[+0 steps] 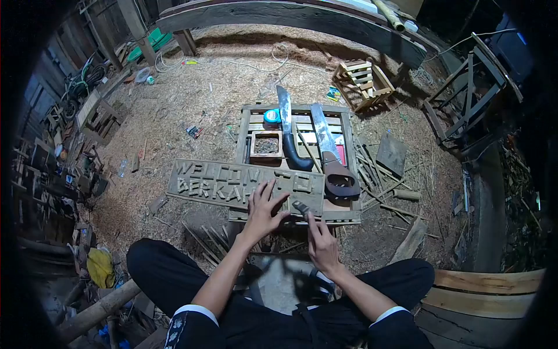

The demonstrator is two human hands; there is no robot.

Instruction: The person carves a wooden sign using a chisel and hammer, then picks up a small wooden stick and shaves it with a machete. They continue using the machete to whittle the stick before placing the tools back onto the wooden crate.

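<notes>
A wooden sign board (220, 200) with raised letters, "WELCOM" and "BERKAH" partly readable, lies across a low slatted table (240, 135). My left hand (265, 210) rests on the board with its fingers spread, covering some of the lower letters. Near the board's lower right part, my right hand (321, 241) has its fingers closed at the end of a small dark object (301, 207), too small to name surely. Behind the board are a machete with a black handle (286, 113), a broad blade (323, 129), a brown sheath-like piece (340, 180), a blue tape measure (271, 116) and a small wooden box (267, 144).
A slatted wooden crate (363, 86) stands behind the table on the right. Bamboo sticks and offcuts (407, 195) lie to the right. A thick beam (290, 22) crosses the back. Wooden frames (469, 96) stand at far right, a plank bench (482, 291) at lower right.
</notes>
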